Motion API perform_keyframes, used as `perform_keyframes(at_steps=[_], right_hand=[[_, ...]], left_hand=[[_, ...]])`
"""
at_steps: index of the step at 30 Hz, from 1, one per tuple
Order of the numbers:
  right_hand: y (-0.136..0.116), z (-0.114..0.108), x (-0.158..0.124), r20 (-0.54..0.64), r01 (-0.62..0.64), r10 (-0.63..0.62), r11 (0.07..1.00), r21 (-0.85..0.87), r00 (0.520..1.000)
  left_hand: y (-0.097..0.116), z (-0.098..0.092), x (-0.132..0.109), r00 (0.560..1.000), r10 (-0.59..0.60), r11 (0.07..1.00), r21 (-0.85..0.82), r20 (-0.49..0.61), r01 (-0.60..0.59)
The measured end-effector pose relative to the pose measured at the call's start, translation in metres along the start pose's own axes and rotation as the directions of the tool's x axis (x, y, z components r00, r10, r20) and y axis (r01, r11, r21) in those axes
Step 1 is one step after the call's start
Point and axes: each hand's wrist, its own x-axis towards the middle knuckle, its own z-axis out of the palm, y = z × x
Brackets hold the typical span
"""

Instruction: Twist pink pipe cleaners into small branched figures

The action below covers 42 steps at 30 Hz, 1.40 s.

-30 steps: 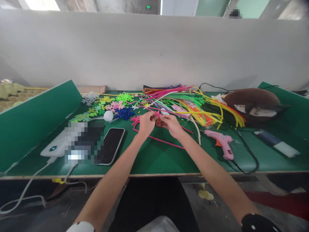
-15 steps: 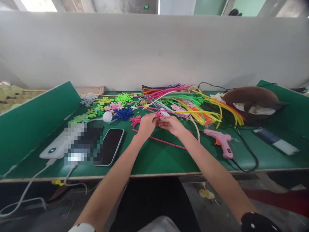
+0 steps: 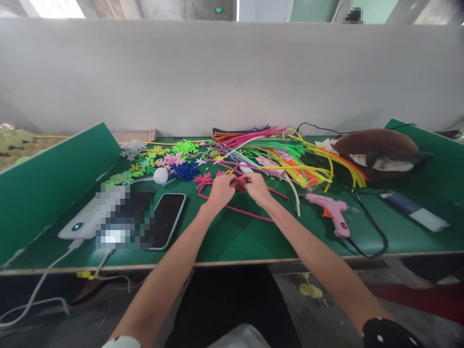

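Observation:
My left hand [image 3: 222, 190] and my right hand [image 3: 256, 187] meet over the middle of the green table, fingers closed in pinches. Between them they grip a small red-pink pipe cleaner piece [image 3: 239, 182], partly hidden by the fingers. Just left of my left hand lies a pink pipe cleaner snowflake [image 3: 203, 181]. A long pink pipe cleaner [image 3: 250, 213] stretches across the table below the hands. Behind them a large pile of coloured pipe cleaners [image 3: 261, 143] spreads toward the back.
Finished snowflakes [image 3: 184, 170] in several colours lie back left, near a white ball [image 3: 160, 176]. A phone [image 3: 168, 220] and white power bank [image 3: 81, 222] sit left. To the right are a pink glue gun [image 3: 331, 210], its black cord and a brown plush [image 3: 377, 145].
My right hand has shifted slightly left and its fingers, spread a bit before, have closed on the piece. My left hand has barely moved.

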Motion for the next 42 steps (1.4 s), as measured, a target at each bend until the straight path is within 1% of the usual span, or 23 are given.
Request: perform_keyframes(at_steps=[2, 3, 5, 7, 9, 11, 12, 13, 14, 15, 16, 17, 18, 19, 21, 24, 26, 32, 34, 36, 38, 40, 42], right_hand=[[0.003, 0.003, -0.002, 0.01, 0.138, -0.137, 0.98, -0.144, 0.99], [0.003, 0.003, -0.003, 0.023, 0.204, -0.204, 0.955, -0.218, 0.979], [0.003, 0.002, -0.005, 0.082, 0.339, -0.331, 0.874, -0.349, 0.94], [0.001, -0.002, -0.006, 0.186, 0.485, -0.452, 0.755, -0.441, 0.872], [-0.002, -0.007, -0.007, 0.289, 0.626, -0.563, 0.61, -0.487, 0.774], [-0.005, -0.011, -0.008, 0.392, 0.739, -0.636, 0.481, -0.472, 0.665], [-0.006, -0.013, -0.008, 0.419, 0.767, -0.651, 0.452, -0.456, 0.633], [-0.007, -0.013, -0.008, 0.413, 0.772, -0.66, 0.453, -0.446, 0.627], [-0.007, -0.013, -0.008, 0.373, 0.751, -0.661, 0.489, -0.443, 0.651], [-0.008, -0.011, -0.008, 0.3, 0.705, -0.648, 0.558, -0.439, 0.7], [-0.008, -0.009, -0.009, 0.199, 0.631, -0.613, 0.65, -0.424, 0.765], [-0.009, -0.007, -0.009, 0.093, 0.537, -0.547, 0.753, -0.38, 0.832], [-0.009, -0.004, -0.009, 0.023, 0.434, -0.449, 0.849, -0.301, 0.893], [-0.01, -0.002, -0.009, -0.003, 0.332, -0.34, 0.919, -0.211, 0.94], [-0.01, 0.002, -0.008, -0.008, 0.168, -0.169, 0.985, -0.028, 0.986], [-0.011, 0.003, -0.006, -0.006, 0.049, -0.048, 0.985, 0.168, 0.999], [-0.01, 0.001, -0.004, -0.006, 0.0, 0.002, 0.972, 0.236, 1.0], [-0.013, -0.008, -0.001, 0.066, -0.168, 0.156, 0.94, 0.296, 0.986], [-0.013, -0.008, -0.001, 0.098, -0.203, 0.181, 0.93, 0.305, 0.979], [-0.011, -0.006, -0.001, 0.104, -0.181, 0.156, 0.934, 0.308, 0.982], [-0.009, -0.002, -0.001, 0.072, -0.113, 0.096, 0.947, 0.3, 0.993], [-0.007, 0.003, -0.003, 0.026, -0.025, 0.019, 0.964, 0.264, 0.999], [-0.005, 0.006, -0.005, -0.011, 0.08, -0.08, 0.983, 0.164, 0.997]], left_hand=[[0.001, -0.002, 0.0, 0.993, -0.115, 0.982, -0.146, 0.009, 0.115], [0.001, -0.003, 0.001, 0.98, -0.198, 0.949, -0.246, 0.032, 0.2], [0.0, -0.005, 0.002, 0.915, -0.378, 0.803, -0.44, 0.145, 0.401], [-0.001, -0.008, 0.004, 0.819, -0.475, 0.597, -0.565, 0.323, 0.569], [-0.002, -0.012, 0.005, 0.74, -0.432, 0.43, -0.604, 0.515, 0.671], [-0.002, -0.015, 0.005, 0.692, -0.318, 0.341, -0.603, 0.648, 0.721], [-0.002, -0.016, 0.005, 0.692, -0.281, 0.325, -0.613, 0.665, 0.72], [-0.001, -0.016, 0.005, 0.717, -0.273, 0.329, -0.639, 0.641, 0.696], [0.0, -0.016, 0.004, 0.763, -0.289, 0.357, -0.674, 0.578, 0.646], [0.001, -0.015, 0.004, 0.822, -0.321, 0.415, -0.711, 0.47, 0.569], [0.003, -0.013, 0.003, 0.879, -0.347, 0.497, -0.731, 0.327, 0.468], [0.003, -0.011, 0.003, 0.92, -0.346, 0.597, -0.714, 0.182, 0.366], [0.004, -0.01, 0.003, 0.945, -0.321, 0.685, -0.674, 0.061, 0.277], [0.004, -0.008, 0.003, 0.96, -0.279, 0.761, -0.616, -0.025, 0.205], [0.003, -0.005, 0.002, 0.976, -0.199, 0.856, -0.501, -0.09, 0.128], [0.001, -0.003, 0.002, 0.988, -0.134, 0.911, -0.402, -0.073, 0.094], [0.0, -0.001, 0.002, 0.993, -0.103, 0.92, -0.385, -0.049, 0.077], [0.002, -0.001, 0.001, 0.997, -0.071, 0.915, -0.398, -0.013, 0.06], [0.002, -0.001, 0.001, 0.997, -0.077, 0.914, -0.401, -0.012, 0.066], [0.003, 0.0, 0.0, 0.995, -0.103, 0.899, -0.43, -0.019, 0.085], [0.004, 0.001, 0.0, 0.987, -0.157, 0.849, -0.514, -0.019, 0.125], [0.005, 0.002, -0.001, 0.97, -0.241, 0.753, -0.631, -0.005, 0.184], [0.006, 0.002, 0.0, 0.936, -0.349, 0.623, -0.735, 0.047, 0.269]])
